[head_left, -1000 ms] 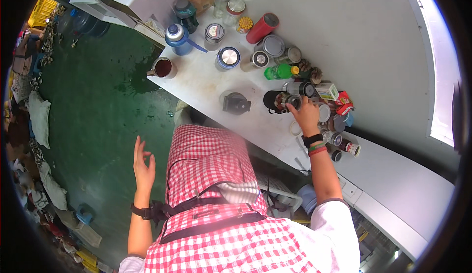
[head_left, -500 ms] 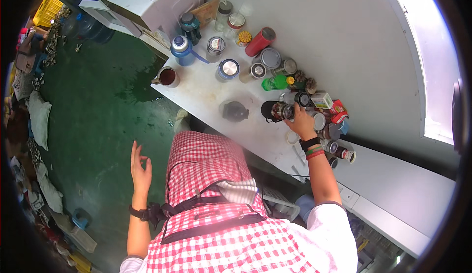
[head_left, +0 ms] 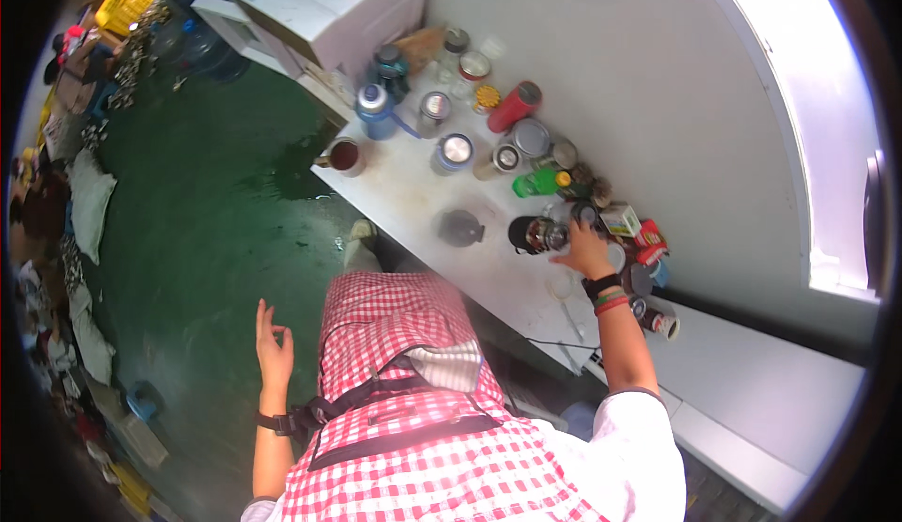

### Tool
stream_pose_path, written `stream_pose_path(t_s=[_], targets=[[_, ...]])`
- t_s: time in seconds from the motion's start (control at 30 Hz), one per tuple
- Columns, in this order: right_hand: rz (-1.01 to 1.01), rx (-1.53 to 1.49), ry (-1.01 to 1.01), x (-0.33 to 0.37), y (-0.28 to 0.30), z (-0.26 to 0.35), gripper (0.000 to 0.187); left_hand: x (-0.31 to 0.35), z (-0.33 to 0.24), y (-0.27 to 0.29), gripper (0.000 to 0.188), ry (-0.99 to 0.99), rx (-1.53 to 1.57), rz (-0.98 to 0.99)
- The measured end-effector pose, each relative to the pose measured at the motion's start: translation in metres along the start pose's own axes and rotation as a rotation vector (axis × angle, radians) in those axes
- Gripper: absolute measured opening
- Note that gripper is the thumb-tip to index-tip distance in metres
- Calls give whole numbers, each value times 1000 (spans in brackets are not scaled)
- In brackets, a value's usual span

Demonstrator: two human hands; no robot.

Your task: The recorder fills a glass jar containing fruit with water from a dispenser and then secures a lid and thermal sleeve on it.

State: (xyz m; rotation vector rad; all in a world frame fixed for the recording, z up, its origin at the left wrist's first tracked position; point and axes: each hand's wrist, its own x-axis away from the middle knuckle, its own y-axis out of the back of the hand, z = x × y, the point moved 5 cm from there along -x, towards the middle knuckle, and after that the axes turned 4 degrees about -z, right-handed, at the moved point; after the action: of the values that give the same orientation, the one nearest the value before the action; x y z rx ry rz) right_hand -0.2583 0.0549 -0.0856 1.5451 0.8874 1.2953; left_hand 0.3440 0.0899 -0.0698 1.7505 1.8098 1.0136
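Observation:
My right hand [head_left: 588, 253] reaches over the cluster at the right of the white table [head_left: 404, 198]. Its thumb and fingers are around the lidded end of a dark patterned bottle [head_left: 543, 233]. A dark-lidded cup [head_left: 584, 213] stands just beyond the fingertips; the hand hides part of this cluster. A black round pouch-like base shows at the bottle's left. To the left, above the green floor, my left hand [head_left: 274, 351] hangs free, open, with fingers partly bent and nothing in it. A dark round pot-like thing [head_left: 460, 229] sits mid-table.
A brown mug [head_left: 347, 157] stands near the table's left corner. Behind are a blue bottle [head_left: 379, 118], a steel-lidded jar [head_left: 453, 153], a red flask [head_left: 515, 106] and a green bottle [head_left: 540, 183]. A white cabinet-like box [head_left: 329, 5] borders the far left; a wall runs behind.
The view has shifted, so the table's things appear lower and slightly farther right. My right hand stays at the same bottle. My left hand's fingers look a little more bent.

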Motion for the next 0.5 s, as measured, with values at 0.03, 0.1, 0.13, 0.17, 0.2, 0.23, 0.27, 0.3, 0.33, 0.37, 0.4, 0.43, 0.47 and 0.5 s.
stream_pose_path(t_s=[0.03,0.1,0.13,0.17,0.2,0.23,0.27,0.3,0.33,0.37,0.4,0.43,0.47,0.5], targets=[[178,-10,-78,-1,-11,-11,89,4,-2,1,54,4,-14,3],[349,-20,-124,2,-23,-17,87,12,-5,4,53,16,-24,-20],[135,25,-56,0,-15,-12,83,15,-5,5,52,20,-25,-22],[-77,66,4,4,-8,-9,79,18,-1,4,51,24,-23,-26],[-91,60,29,4,-17,-12,79,20,-2,7,51,32,-28,-55],[-28,73,12,2,-38,-21,80,21,-6,8,51,38,-35,-40],[35,88,0,0,-52,-26,81,23,-7,10,51,47,-42,-28],[19,84,24,-2,-52,-27,81,24,-6,13,50,26,-43,-45],[109,45,-61,-2,-56,-33,86,26,-5,16,50,34,-45,-70],[202,8,-150,-1,-61,-38,91,26,-5,18,50,51,-24,-65],[193,10,-135,-2,-60,-40,91,26,-5,18,50,67,0,-56],[184,41,-194,-1,-61,-45,91,26,-2,17,50,87,12,-49],[180,68,-253,-1,-62,-40,91,25,-1,24,50,96,7,-58],[130,149,-220,5,-29,-12,89,26,-3,30,50,107,43,-17]])
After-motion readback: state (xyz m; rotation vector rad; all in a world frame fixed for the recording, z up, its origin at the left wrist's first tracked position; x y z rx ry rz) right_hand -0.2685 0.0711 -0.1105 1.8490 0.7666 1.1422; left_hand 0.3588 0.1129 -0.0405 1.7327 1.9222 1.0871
